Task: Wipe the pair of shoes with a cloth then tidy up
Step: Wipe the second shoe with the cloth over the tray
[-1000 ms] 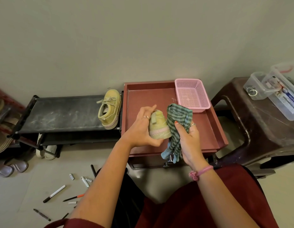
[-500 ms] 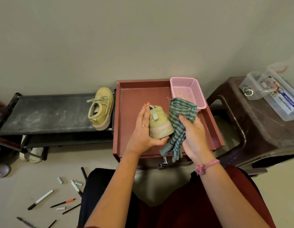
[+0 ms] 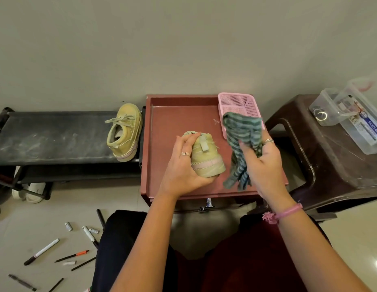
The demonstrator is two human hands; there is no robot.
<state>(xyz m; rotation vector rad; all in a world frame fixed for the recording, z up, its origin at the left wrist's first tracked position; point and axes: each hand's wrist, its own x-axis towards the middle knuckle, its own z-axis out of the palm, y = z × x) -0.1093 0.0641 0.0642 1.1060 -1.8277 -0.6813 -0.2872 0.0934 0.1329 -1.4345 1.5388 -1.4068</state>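
My left hand (image 3: 183, 165) grips a small yellow-green shoe (image 3: 206, 158) from its left side, heel toward me, over the red-brown tray table (image 3: 175, 114). My right hand (image 3: 261, 159) holds a bunched green striped cloth (image 3: 241, 140) just right of that shoe, a small gap between them; the cloth's ends hang down. The second yellow-green shoe (image 3: 125, 131) lies on its side at the right end of the black shoe rack (image 3: 52, 135), laces out.
A pink mesh basket (image 3: 236, 102) stands in the tray's back right corner. On a dark brown stool (image 3: 331, 165) to the right are clear plastic boxes (image 3: 356, 116). Pens and markers (image 3: 42, 251) are scattered on the floor at lower left. Pale sandals (image 3: 31, 192) lie under the rack.
The cloth has come away from the shoe to the right, opening a gap. My left hand has turned the shoe slightly, its fingers now curled over the top.
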